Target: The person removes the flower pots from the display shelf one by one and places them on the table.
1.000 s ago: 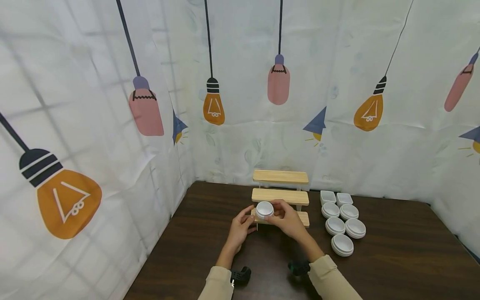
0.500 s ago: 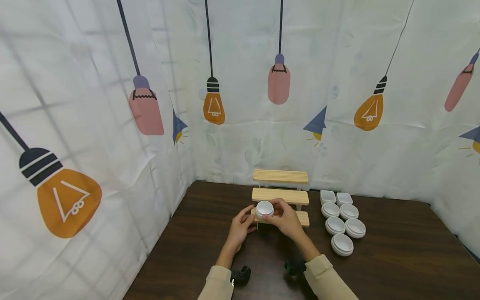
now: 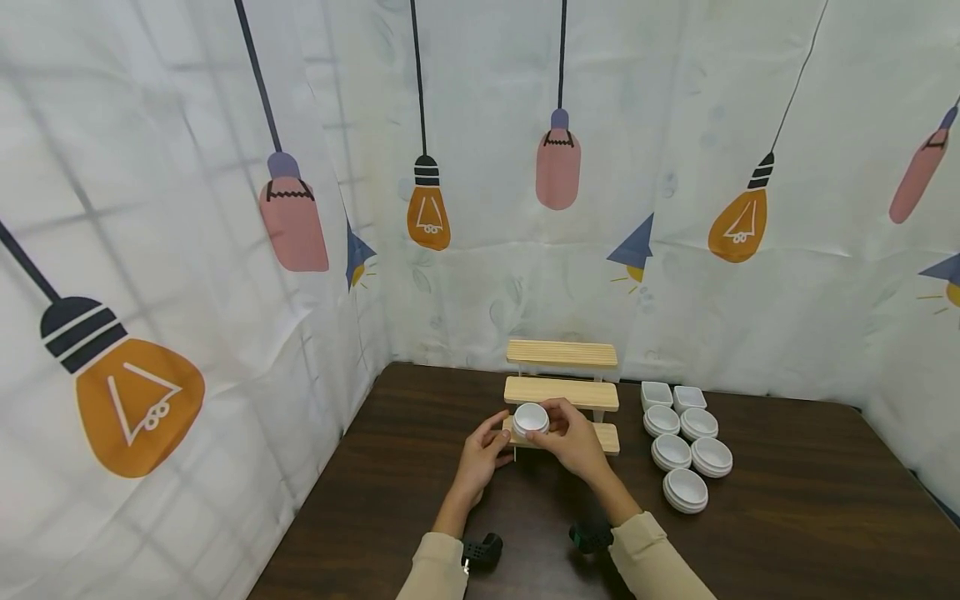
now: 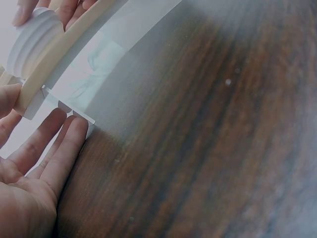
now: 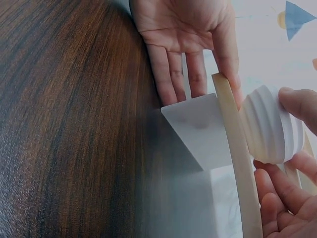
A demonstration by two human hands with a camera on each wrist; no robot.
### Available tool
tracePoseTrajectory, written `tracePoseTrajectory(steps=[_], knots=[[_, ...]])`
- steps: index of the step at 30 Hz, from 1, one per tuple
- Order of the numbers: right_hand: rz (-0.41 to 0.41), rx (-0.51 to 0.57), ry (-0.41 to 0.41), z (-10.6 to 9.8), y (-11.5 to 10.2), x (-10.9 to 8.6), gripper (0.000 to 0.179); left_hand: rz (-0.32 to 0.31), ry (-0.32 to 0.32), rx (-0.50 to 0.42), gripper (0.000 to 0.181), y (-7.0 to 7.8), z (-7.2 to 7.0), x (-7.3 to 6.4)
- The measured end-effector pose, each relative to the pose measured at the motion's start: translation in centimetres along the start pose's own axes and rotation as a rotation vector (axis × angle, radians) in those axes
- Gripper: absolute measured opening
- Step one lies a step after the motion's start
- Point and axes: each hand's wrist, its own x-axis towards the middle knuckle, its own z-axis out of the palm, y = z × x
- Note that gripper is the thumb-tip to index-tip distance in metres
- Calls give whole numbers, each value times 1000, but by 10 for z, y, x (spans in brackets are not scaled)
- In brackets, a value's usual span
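Note:
A stack of small round white bowls (image 3: 531, 417) sits upright at the left part of the lowest step of a three-tier wooden shelf (image 3: 561, 392). My right hand (image 3: 576, 442) holds this stack, thumb on the near side and fingers around the far side. In the right wrist view the bowls (image 5: 272, 124) show several nested rims above the wooden board (image 5: 240, 163). My left hand (image 3: 476, 458) grips the left end of that board by thumb and index finger. Its other fingers (image 4: 67, 153) extend below, beside the clear leg panel (image 4: 74, 106).
Right of the shelf, several stacks of round white bowls (image 3: 686, 490) stand on the dark wooden table (image 3: 810, 492), with two square white dishes (image 3: 656, 394) behind them. A patterned white curtain (image 3: 480, 292) hangs behind the table and along its left side.
My right wrist has shifted slightly left over the last second. Both hands keep their holds, and the bowls and shelf stay in place.

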Motion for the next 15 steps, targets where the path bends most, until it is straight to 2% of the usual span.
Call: tracePoseTrajectory(steps=[15], knots=[[-5, 8, 5, -3, 0, -3, 50, -12, 12, 7, 47, 1, 1, 1]])
